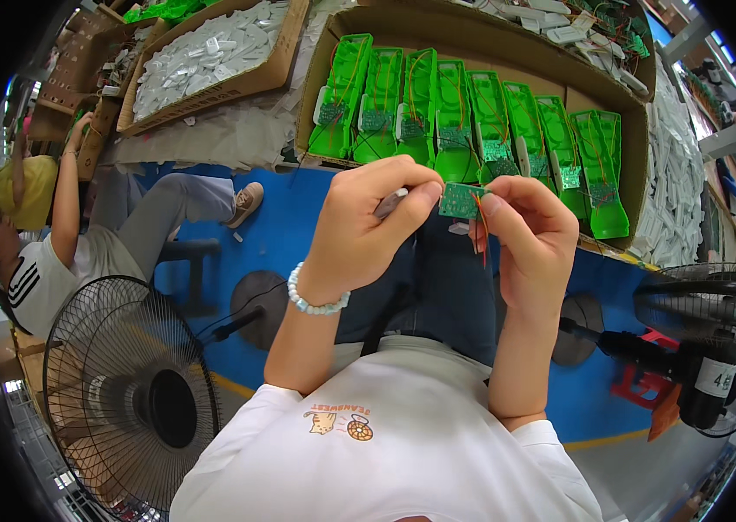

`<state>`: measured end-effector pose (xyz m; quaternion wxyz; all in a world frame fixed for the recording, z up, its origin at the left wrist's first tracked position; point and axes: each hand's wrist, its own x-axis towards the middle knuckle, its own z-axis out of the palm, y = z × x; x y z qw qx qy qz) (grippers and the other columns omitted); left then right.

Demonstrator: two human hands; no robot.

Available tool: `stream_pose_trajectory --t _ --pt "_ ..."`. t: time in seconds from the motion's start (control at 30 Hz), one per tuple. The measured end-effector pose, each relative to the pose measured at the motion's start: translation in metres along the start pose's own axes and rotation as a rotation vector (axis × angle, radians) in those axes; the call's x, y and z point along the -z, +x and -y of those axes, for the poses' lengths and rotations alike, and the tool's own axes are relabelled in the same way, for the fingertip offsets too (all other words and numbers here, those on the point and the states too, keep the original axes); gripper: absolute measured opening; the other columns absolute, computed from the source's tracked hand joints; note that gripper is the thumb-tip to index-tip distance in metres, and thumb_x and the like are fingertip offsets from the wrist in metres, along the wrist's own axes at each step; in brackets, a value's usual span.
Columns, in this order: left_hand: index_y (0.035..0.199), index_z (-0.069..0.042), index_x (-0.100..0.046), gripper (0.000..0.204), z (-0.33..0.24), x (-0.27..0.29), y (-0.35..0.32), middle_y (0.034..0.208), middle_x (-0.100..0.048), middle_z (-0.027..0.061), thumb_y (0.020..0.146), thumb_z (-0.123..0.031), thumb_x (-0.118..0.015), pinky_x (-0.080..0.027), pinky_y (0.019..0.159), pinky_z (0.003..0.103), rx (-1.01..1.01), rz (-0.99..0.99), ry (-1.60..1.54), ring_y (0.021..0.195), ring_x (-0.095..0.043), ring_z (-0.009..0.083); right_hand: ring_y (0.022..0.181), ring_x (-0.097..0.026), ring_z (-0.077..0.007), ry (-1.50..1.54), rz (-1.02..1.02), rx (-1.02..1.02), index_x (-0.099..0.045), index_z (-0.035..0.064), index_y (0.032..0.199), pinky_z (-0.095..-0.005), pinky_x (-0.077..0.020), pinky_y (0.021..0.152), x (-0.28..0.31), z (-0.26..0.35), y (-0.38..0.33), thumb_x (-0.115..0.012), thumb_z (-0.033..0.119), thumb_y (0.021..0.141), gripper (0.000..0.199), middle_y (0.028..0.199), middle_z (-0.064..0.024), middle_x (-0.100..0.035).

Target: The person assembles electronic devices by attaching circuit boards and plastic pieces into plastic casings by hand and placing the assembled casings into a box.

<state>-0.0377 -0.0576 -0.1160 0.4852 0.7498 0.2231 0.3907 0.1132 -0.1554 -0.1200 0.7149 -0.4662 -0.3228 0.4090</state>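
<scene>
Left hand (366,222) is closed around a slim grey tool (390,204), tip set against a small green circuit board (461,200). Board is pinched by right hand (529,239), just below the cardboard box (472,39) of green plastic housings (472,122). Red wires (482,233) hang from board.

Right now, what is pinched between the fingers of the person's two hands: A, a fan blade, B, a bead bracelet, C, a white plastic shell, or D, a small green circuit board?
D: a small green circuit board sits pinched between the left hand and the right hand, with thin red wires hanging from it; the bead bracelet is on the left wrist.
</scene>
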Motion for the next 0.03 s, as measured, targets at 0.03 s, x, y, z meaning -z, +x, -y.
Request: stream_pose_trajectory --t 0.03 --pt "0.086 0.003 -0.063 0.01 -0.0042 0.0072 0.0018 0.07 -0.059 0.0076 0.086 -0.006 -0.06 -0.039 0.053 0.025 -0.024 0.068 0.062 0.059 -0.051 0.0132 0.061 -0.06 -0.0147 -0.014 0.031 0.013 -0.063 -0.0078 0.096 -0.0253 -0.0487 0.053 0.0011 0.001 0.0004 -0.062 -0.001 0.086 0.012 0.076 -0.0096 -0.064"
